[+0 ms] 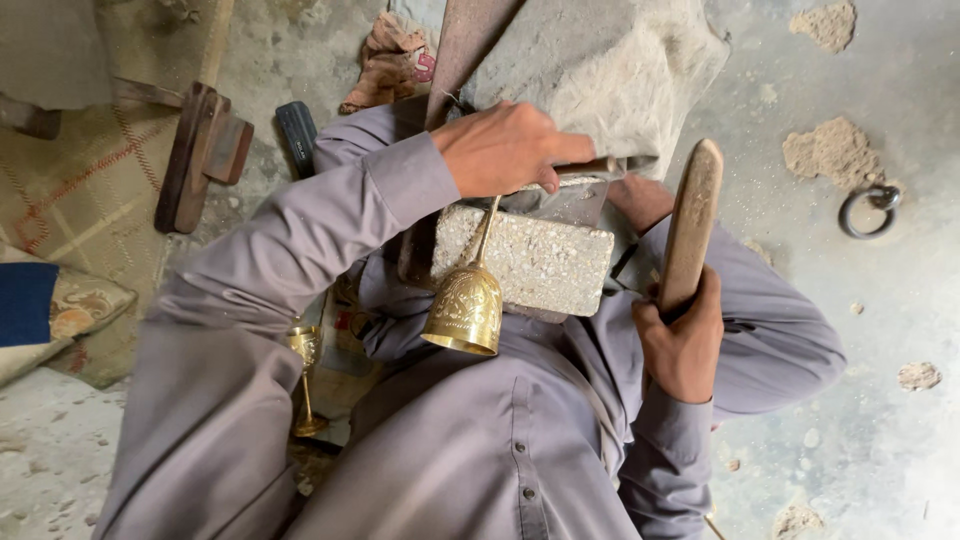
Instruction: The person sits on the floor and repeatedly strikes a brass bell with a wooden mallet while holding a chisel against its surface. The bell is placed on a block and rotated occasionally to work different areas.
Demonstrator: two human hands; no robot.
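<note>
Both hands are closed around tools. Nearest the camera, the right hand (683, 345) is clenched around the lower end of one wooden mallet (691, 226), a long, flat, rounded stick that rises upright beside the right edge of the stone block (535, 260). Farther off, the left hand (505, 148) is curled tightly over the top of a brass goblet (466, 305), and a thin metal punch (600, 166) sticks out sideways from its fist towards the mallet. The goblet is upside down: its engraved cup hangs below the front edge of the block, and its thin stem slants up along the block's left corner into the left hand. Only one block shows, pale, speckled and rectangular, lying across the person's lap.

A second brass goblet (305, 375) stands upright on the floor (880, 440) under the left sleeve, making two goblets in all. Beyond, on the floor, lie one metal ring (866, 211) at the right, a wooden block tool (203, 150) at the left, a dark handle (297, 133) and a crumpled rag (392, 62).
</note>
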